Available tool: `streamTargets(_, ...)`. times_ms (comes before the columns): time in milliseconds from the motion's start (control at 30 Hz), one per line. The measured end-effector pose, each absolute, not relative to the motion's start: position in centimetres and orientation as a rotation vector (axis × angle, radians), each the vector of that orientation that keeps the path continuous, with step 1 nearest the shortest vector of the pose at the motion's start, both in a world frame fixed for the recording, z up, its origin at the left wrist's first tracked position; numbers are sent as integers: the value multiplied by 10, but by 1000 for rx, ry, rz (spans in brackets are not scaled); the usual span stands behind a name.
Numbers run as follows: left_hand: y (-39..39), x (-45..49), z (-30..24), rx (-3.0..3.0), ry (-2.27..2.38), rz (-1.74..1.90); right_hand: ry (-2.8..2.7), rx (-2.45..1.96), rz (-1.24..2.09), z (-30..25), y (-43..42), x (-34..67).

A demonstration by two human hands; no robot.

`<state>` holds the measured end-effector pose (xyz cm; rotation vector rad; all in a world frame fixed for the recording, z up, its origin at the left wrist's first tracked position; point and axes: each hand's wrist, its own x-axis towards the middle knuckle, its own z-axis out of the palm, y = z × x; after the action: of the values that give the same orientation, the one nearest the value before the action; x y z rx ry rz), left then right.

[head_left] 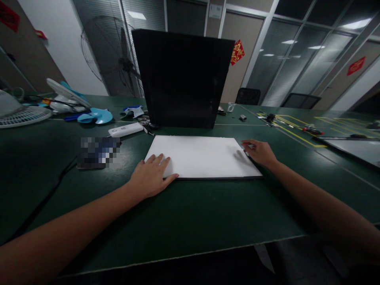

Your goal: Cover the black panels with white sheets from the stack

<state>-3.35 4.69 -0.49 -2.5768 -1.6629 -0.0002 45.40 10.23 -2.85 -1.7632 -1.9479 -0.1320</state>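
Observation:
A flat white rectangular panel (202,158) with a thin dark front edge lies on the green tabletop (213,221). My left hand (151,174) rests on its front left corner, fingers spread and palm down. At the panel's right edge is my right hand (259,152), thumb and fingers drawn together in a pinch. Something small and partly hidden shows beneath those fingertips; what it is I cannot make out. Behind the panel a large black upright board or screen (184,79) stands close to its far edge.
Left of the panel lie a white elongated device (126,130), a blurred-out object (97,152) with a dark cable, blue fan blades (95,115) and a white fan grille (26,116). On the right are a flat framed panel (356,148), yellow tape lines and small parts. Chairs (248,96) stand beyond.

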Motion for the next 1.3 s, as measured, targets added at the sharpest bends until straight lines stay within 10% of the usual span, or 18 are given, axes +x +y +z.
streamTargets(1300, 45, -33, -3, -2589, -1640, -7, -2259, -1610, -47, -24, 103, 456)
